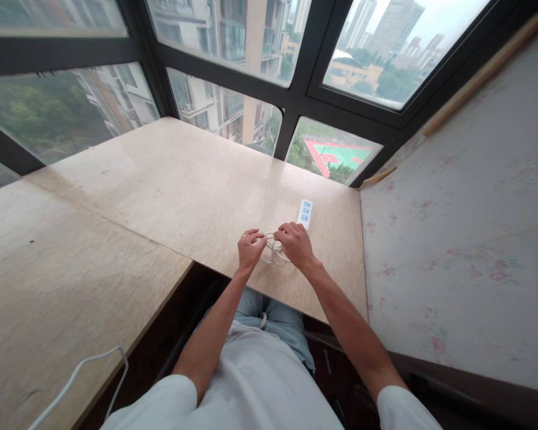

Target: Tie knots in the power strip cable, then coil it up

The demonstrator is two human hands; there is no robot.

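Note:
A white cord [275,255] lies in loose loops on the desk, near its front edge. My left hand [251,246] pinches part of this cord between thumb and fingers, and a ring shows on one finger. Close by on the right, my right hand [295,242] has its fingers closed on the cord too; its fingertips are partly hidden. Just beyond the right hand stands a white power strip [304,212] with blue socket faces, its near end close to the knuckles.
The pale desk [161,185] runs along dark-framed windows. A floral-papered wall [457,257] bounds it on the right. Another white cable [78,370] hangs over the left desk section's edge, beside a dark gap.

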